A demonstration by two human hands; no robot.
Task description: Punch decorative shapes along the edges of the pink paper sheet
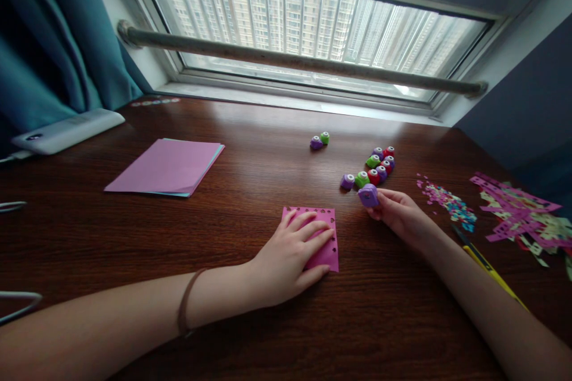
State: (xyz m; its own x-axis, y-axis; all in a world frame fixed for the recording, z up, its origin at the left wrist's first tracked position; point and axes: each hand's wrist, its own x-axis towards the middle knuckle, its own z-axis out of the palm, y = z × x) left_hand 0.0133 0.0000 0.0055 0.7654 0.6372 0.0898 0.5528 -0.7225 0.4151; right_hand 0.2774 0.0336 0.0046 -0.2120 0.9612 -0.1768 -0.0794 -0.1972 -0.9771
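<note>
My left hand (295, 247) lies flat with fingers spread on a square of pink paper (325, 259). Small shaped holes run along the paper's top and right edges; my palm and fingers hide much of the rest. My right hand (395, 211) grips a purple craft punch (368, 195) between thumb and fingers, raised off the table with one face turned toward me. Just beyond it stands a cluster of more small craft punches (373, 176) in purple, green and red. Two others, a purple punch (316, 143) and a green punch (325, 138), sit farther back.
Pink and light-blue paper sheets (165, 166) are stacked at left, near a white device (69, 131). On the right lie punched-out confetti (449, 202), paper scraps (522, 214) and a yellow craft knife (489, 268) beside my right forearm. A window (313, 30) with a rail rises behind the table.
</note>
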